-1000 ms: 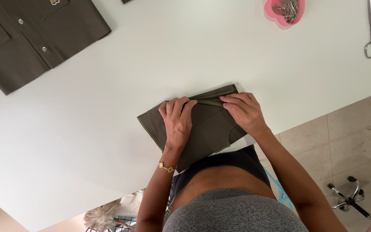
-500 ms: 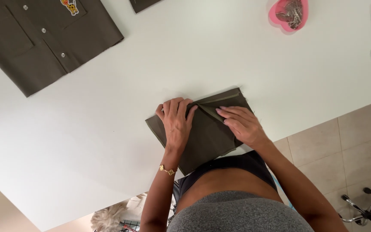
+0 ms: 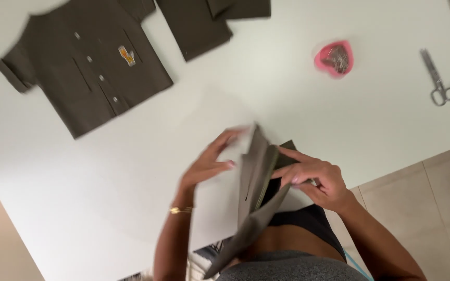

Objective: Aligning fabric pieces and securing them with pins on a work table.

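olive-brown cloth everywhere. from the left, i see a small shirt (image 3: 87,62) lying flat and buttoned on the white desk (image 3: 69,187), so that one looks finished to me. next to it, a second piece (image 3: 209,21) of the same cloth runs off the top edge, and i can't tell what it is. lower down, my left hand (image 3: 209,164) is blurred, its fingers spread wide beside the folded cloth (image 3: 253,192), maybe brushing it. the cloth stands lifted off the desk at the near edge, one end hanging toward my waist. my right hand (image 3: 313,177) pinches its upper fold. i'd judge this fold only half done. further right sit a pink heart dish (image 3: 334,58), contents unclear, and scissors (image 3: 436,78).
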